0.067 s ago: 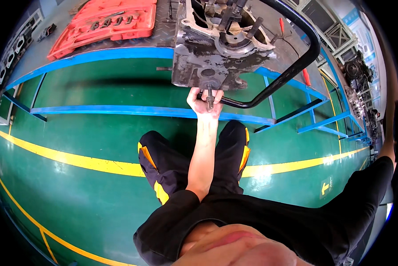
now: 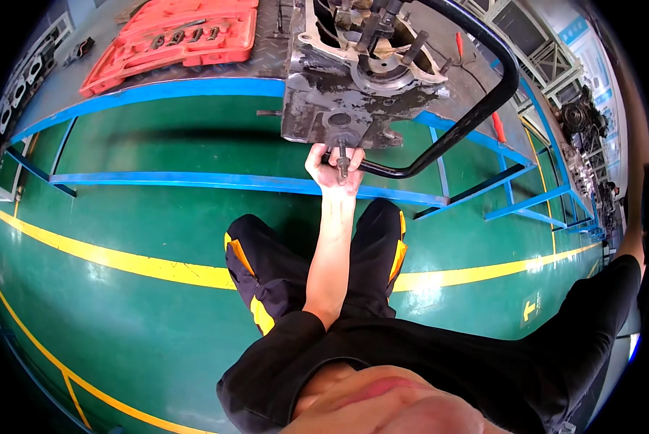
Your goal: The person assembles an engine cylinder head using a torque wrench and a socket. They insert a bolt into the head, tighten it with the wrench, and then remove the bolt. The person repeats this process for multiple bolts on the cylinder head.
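Observation:
My left hand (image 2: 337, 171) reaches up to the lower front edge of a worn metal engine block (image 2: 323, 116). Its fingers are curled round the lower end of a bent black tube (image 2: 455, 137), just under the block. A threaded stud with a nut (image 2: 342, 163) juts from the block in front of my palm and hides part of the grip. The tube sweeps from there to the right and up past the block. My right arm (image 2: 632, 242) stretches out to the far right rim, where its hand cannot be made out.
A red tool case (image 2: 172, 50) with several sockets lies open on the blue-framed bench (image 2: 180, 88). Red-handled tools (image 2: 499, 126) are at the bench's right side. Metal engine parts (image 2: 22, 94) rest far left; more (image 2: 583, 116) stand far right. Yellow lines (image 2: 151, 266) cross the green floor.

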Demonstrator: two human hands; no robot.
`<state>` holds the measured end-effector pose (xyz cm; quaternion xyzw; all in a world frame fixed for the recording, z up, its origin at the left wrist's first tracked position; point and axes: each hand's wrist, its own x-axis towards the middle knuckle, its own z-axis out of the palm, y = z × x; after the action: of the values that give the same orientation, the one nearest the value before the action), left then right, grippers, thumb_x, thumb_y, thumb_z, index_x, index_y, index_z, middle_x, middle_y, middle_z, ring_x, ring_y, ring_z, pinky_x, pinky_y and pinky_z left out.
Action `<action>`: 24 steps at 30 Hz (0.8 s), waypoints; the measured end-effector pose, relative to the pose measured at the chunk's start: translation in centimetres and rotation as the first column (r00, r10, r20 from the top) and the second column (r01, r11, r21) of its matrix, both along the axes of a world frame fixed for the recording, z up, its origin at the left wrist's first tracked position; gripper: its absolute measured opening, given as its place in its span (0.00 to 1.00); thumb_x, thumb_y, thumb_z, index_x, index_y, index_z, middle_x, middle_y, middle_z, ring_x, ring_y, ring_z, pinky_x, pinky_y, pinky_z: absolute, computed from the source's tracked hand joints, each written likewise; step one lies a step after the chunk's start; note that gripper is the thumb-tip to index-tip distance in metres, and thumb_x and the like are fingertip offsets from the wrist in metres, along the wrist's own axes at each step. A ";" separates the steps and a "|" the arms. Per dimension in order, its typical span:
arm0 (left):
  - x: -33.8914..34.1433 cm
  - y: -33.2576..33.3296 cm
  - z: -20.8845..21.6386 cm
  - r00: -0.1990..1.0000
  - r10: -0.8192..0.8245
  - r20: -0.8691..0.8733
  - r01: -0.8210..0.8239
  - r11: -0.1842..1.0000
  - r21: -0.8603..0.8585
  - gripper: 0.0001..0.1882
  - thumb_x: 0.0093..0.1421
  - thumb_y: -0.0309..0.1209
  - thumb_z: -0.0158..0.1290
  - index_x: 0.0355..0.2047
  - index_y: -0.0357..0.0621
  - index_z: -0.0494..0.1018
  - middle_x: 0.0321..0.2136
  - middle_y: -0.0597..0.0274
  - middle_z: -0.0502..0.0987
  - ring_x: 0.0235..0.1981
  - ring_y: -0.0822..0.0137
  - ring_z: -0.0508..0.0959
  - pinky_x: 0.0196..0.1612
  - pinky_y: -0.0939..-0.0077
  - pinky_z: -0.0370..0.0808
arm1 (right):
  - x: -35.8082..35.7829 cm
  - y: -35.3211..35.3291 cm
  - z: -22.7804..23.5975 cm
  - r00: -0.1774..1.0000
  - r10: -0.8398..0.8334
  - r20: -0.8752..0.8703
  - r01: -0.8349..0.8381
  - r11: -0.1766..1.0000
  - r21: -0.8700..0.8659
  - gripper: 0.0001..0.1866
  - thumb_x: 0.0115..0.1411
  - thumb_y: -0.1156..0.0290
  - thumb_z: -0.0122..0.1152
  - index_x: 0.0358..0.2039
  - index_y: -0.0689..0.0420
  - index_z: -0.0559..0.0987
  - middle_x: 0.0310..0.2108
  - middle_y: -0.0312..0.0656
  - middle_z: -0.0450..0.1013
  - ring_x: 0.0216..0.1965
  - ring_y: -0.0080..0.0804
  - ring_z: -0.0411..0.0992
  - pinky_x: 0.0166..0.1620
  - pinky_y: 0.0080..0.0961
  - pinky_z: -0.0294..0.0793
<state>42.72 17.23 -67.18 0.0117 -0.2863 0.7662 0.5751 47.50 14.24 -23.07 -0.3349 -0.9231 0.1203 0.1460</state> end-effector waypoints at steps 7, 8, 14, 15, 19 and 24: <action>0.4 -0.1 0.2 0.999 -0.033 -0.018 0.032 0.998 -0.057 0.13 0.57 0.35 0.52 0.17 0.49 0.65 0.10 0.74 0.57 0.10 0.73 0.56 0.16 0.74 0.59 | 0.4 3.5 1.0 0.999 -0.040 -0.016 0.034 0.960 -0.279 0.20 0.62 0.73 0.59 0.52 0.70 0.71 0.26 0.50 0.79 0.22 0.35 0.81 0.22 0.24 0.83; 0.5 -0.2 0.2 0.999 -0.032 -0.015 0.031 0.998 -0.062 0.13 0.57 0.35 0.52 0.17 0.49 0.65 0.09 0.74 0.57 0.10 0.73 0.56 0.16 0.74 0.59 | 0.6 3.4 0.6 0.992 -0.060 -0.114 0.018 0.942 -0.336 0.18 0.62 0.71 0.60 0.48 0.70 0.74 0.25 0.50 0.79 0.23 0.36 0.81 0.23 0.23 0.83; -0.2 0.2 0.1 0.998 0.024 -0.056 -0.023 1.000 0.014 0.14 0.58 0.36 0.51 0.17 0.50 0.64 0.09 0.74 0.56 0.09 0.74 0.56 0.16 0.76 0.58 | -0.2 4.5 0.9 0.992 -0.070 -0.108 0.002 0.846 -0.534 0.19 0.64 0.72 0.59 0.52 0.69 0.72 0.31 0.54 0.80 0.27 0.36 0.82 0.27 0.23 0.85; 0.0 0.1 0.2 0.998 0.016 -0.056 -0.016 1.000 0.005 0.16 0.59 0.37 0.49 0.16 0.51 0.61 0.09 0.74 0.53 0.09 0.74 0.54 0.17 0.77 0.57 | 0.0 4.5 0.7 0.989 -0.046 -0.138 -0.039 0.831 -0.555 0.20 0.64 0.74 0.59 0.54 0.69 0.71 0.33 0.55 0.80 0.29 0.37 0.82 0.28 0.23 0.85; 0.9 0.1 0.3 1.000 -0.007 0.012 0.007 0.998 -0.058 0.12 0.57 0.35 0.52 0.19 0.48 0.67 0.09 0.75 0.59 0.09 0.74 0.58 0.15 0.75 0.59 | 0.2 3.5 -0.4 0.967 0.045 -0.252 -0.192 0.776 -0.600 0.24 0.63 0.77 0.58 0.58 0.70 0.69 0.38 0.57 0.80 0.36 0.40 0.83 0.33 0.25 0.87; 0.3 -0.2 0.5 1.000 -0.016 -0.017 0.016 1.000 -0.025 0.12 0.57 0.35 0.52 0.18 0.49 0.67 0.09 0.75 0.59 0.09 0.73 0.58 0.15 0.75 0.60 | 0.3 2.4 -1.3 0.969 0.156 -0.193 -0.218 0.906 -0.363 0.16 0.63 0.78 0.59 0.49 0.71 0.74 0.40 0.55 0.79 0.43 0.38 0.81 0.40 0.27 0.85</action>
<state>43.05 16.99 -66.72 0.0085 -0.2718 0.7650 0.5838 47.83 16.64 -24.37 -0.2560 -0.8952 0.3371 0.1393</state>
